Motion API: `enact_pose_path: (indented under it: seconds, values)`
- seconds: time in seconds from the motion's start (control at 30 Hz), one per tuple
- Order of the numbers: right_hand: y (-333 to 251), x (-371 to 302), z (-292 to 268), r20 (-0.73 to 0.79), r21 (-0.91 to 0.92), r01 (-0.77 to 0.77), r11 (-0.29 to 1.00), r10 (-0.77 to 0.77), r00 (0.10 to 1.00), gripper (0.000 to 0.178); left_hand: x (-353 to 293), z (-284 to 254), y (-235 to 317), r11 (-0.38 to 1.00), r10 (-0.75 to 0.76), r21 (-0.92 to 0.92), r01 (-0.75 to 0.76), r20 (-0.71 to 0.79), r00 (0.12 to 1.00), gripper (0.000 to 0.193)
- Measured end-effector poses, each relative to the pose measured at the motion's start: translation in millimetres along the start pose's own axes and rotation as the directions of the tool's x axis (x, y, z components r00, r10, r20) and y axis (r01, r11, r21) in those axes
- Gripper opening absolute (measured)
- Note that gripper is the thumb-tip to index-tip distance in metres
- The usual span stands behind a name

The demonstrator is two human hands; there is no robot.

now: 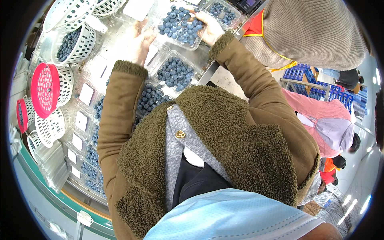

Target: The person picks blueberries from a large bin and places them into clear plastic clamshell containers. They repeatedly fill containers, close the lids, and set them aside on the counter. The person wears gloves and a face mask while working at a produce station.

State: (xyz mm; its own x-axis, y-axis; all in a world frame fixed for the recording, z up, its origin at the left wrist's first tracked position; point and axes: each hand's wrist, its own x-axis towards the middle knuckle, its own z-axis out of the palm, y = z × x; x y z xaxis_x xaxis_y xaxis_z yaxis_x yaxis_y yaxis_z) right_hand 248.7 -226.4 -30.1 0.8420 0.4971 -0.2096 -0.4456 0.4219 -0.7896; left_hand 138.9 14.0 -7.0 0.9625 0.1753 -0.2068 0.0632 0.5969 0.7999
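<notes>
A: Blueberry punnet (180, 26), clear plastic and filled to the rim, lifted over the packing bench. Our right hand (210, 26) has its fingers curled over the far edge; our left hand (142, 40) has its fingers spread against the near side. Both clamp the punnet between them.

B: And outward from the grip?

A: Just below we see a second filled punnet (176, 74), then a row of lidded punnets (90, 132) and white mesh baskets (78, 44), one with a pink lid (45, 90).

B: The risk?

A: We judge the heaped berries could roll off if the punnet tilts. A tight squeeze could buckle the thin walls. The co-worker's sleeve (312, 32) stands close and could jog our right elbow.
</notes>
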Motion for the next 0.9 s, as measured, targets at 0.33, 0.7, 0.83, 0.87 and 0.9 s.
enact_pose_path:
  seconds: [0.33,0.7,0.83,0.87,0.9]
  values:
    - [15,132,-92,0.037,-0.502,0.237,0.832,-0.254,0.967,0.046,107,26,-8,0.957,-0.177,-0.259,0.130,-0.164,0.970,0.041]
    - [12,148,-107,0.071,-0.605,0.167,0.778,-0.156,0.985,0.054,190,-61,-75,0.980,-0.069,-0.186,0.064,-0.022,0.997,0.066]
    - [7,149,-108,0.049,-0.628,0.242,0.739,-0.273,0.961,0.043,177,-58,-68,0.976,-0.097,-0.206,0.070,-0.125,0.987,0.057]
    - [3,143,-102,-0.012,-0.606,0.187,0.773,-0.244,0.970,0.042,162,-54,-55,0.978,-0.102,-0.195,0.076,-0.131,0.986,0.060]
    - [-4,131,-96,-0.072,-0.578,0.131,0.805,-0.211,0.975,0.042,144,-49,-39,0.980,-0.108,-0.184,0.082,-0.140,0.984,0.066]
